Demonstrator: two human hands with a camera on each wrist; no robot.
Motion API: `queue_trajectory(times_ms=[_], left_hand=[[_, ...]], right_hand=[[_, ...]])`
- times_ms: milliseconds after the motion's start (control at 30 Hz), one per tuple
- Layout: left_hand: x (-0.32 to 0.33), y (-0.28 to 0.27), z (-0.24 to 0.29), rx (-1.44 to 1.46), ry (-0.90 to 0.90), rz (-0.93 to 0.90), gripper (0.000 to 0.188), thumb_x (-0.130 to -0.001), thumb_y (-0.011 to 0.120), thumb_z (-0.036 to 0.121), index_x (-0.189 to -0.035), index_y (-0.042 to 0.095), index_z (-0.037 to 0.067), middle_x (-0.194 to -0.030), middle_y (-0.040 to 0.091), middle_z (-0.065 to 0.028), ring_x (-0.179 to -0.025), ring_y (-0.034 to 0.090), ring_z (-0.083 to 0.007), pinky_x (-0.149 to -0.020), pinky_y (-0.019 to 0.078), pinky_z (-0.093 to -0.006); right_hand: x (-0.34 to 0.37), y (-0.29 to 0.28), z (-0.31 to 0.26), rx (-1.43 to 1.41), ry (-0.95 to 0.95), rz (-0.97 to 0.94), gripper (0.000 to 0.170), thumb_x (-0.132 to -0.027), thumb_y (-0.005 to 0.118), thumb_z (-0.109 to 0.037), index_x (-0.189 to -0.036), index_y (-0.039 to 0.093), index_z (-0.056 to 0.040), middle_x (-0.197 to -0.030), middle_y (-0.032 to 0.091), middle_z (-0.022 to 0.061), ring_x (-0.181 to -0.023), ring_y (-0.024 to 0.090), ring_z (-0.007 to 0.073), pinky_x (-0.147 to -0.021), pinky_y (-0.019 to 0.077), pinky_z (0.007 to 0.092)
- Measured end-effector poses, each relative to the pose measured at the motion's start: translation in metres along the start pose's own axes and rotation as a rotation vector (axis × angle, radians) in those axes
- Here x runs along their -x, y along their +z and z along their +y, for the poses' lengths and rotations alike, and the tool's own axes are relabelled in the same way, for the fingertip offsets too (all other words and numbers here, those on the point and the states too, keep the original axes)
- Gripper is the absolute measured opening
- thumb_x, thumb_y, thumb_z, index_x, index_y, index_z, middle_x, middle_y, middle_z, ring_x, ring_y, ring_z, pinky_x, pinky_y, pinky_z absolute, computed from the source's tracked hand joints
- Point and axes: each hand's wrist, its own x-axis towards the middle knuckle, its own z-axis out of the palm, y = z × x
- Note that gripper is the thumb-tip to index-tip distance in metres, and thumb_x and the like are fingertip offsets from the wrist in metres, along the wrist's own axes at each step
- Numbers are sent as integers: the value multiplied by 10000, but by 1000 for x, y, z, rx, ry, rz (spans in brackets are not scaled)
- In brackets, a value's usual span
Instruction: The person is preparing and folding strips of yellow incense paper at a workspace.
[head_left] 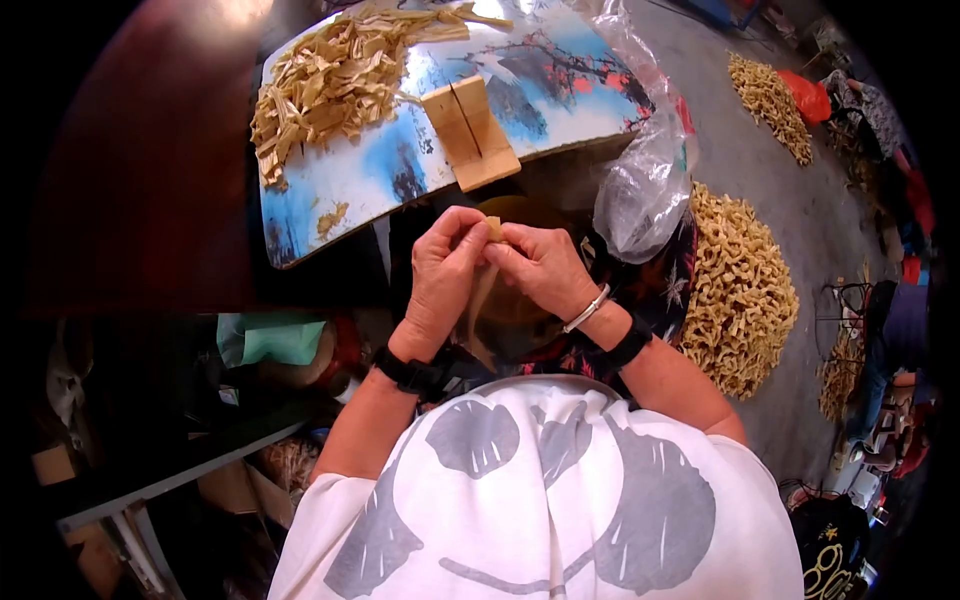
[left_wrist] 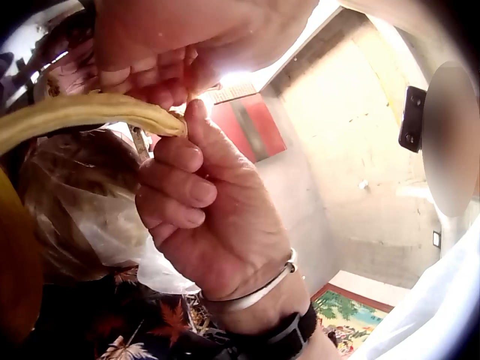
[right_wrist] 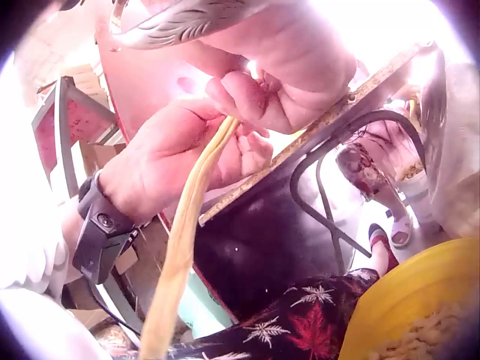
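Observation:
A long pale-yellow strip hangs below the hands in the head view [head_left: 481,305], and its upper end shows as a small folded piece between the fingertips. The left hand [head_left: 443,268] pinches that end from one side, with thumb and forefinger together. Opposite it, the right hand [head_left: 548,270] pinches the same end, fingers curled. The fingertips nearly meet. In the left wrist view the strip [left_wrist: 90,116] runs in from the left to the right hand's fingertips. The right wrist view shows the strip [right_wrist: 182,240] hanging down, its top hidden by fingers.
A painted tabletop [head_left: 375,215] bears a heap of dry strips [head_left: 335,75] and a slotted wooden block [head_left: 468,130]. Clear plastic [head_left: 645,200] hangs at its right edge. Twisted pieces [head_left: 740,290] are heaped on the right. A yellow basin [right_wrist: 397,289] holds small pale pieces.

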Motion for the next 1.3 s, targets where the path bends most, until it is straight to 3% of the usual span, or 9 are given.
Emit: queue_trajectory(times_ms=[167, 333, 400, 567, 667, 867, 1100, 1233, 1300], left_hand=[[-7, -3, 23, -22, -122, -43, 183, -964, 627, 130, -1113, 610, 24, -872, 617, 22, -756, 559, -56, -713, 460, -194], [-42, -19, 29, -606, 382, 43, 91, -911, 671, 71, -961, 662, -6, -728, 609, -18, -679, 535, -60, -622, 454, -228], [-65, -22, 39, -728, 361, 75, 101, -912, 667, 92, -944, 669, -4, -665, 601, -55, -619, 552, -97, -589, 460, -252], [-115, -30, 38, -779, 383, 110, 142, -923, 654, 140, -940, 688, 2, -656, 613, -61, -606, 559, -110, -580, 460, -271], [-127, -31, 30, -735, 394, 157, 144, -922, 655, 141, -955, 697, 7, -658, 611, -45, -613, 549, -98, -586, 457, -268], [-135, -36, -3, -635, 241, 261, 187, -946, 612, 157, -951, 707, -3, -647, 584, 4, -597, 503, -73, -568, 430, -249], [-92, -52, 13, 333, -129, -40, 137, -967, 561, 106, -1045, 616, 7, -839, 610, -42, -710, 570, -123, -642, 475, -269], [-51, -44, 13, 549, -241, 12, 146, -937, 634, 103, -1068, 594, 54, -884, 655, -75, -798, 634, -186, -783, 539, -350], [-34, -34, 9, 599, -289, 40, 105, -939, 637, 99, -1037, 614, 72, -948, 678, -94, -862, 653, -211, -815, 538, -371]], right_hand=[[-35, -20, -1, -170, 96, 34, 243, -982, 578, -240, -1023, 667, -17, -649, 621, 6, -558, 579, 62, -536, 480, 220], [-74, -30, -18, -63, -85, 124, 237, -985, 574, -239, -981, 638, -10, -643, 615, 21, -547, 580, 84, -527, 473, 248], [-89, -33, -25, 72, -179, 192, 236, -985, 573, -241, -960, 625, -12, -643, 616, 45, -537, 583, 111, -525, 471, 272], [-132, -33, -13, 224, -286, 366, 190, -955, 610, -226, -975, 613, -36, -767, 661, 162, -729, 661, 351, -630, 503, 403], [-147, -31, -4, 268, -370, 417, 184, -948, 609, -226, -971, 613, -44, -813, 667, 164, -759, 659, 362, -643, 501, 427], [-158, -27, 23, 672, -454, 475, 202, -957, 565, -251, -918, 611, -58, -858, 675, 164, -788, 633, 390, -662, 501, 451], [-124, -63, 4, -170, -26, 55, 226, -983, 517, -194, -943, 648, -14, -728, 630, 20, -608, 561, 74, -565, 463, 258], [-75, -61, 5, -246, 62, 111, 193, -955, 599, -195, -957, 648, -8, -709, 646, 44, -605, 598, 110, -568, 478, 270], [-52, -53, 8, 121, -48, 219, 207, -919, 655, -216, -960, 647, -13, -675, 639, 68, -591, 615, 157, -569, 486, 298]])
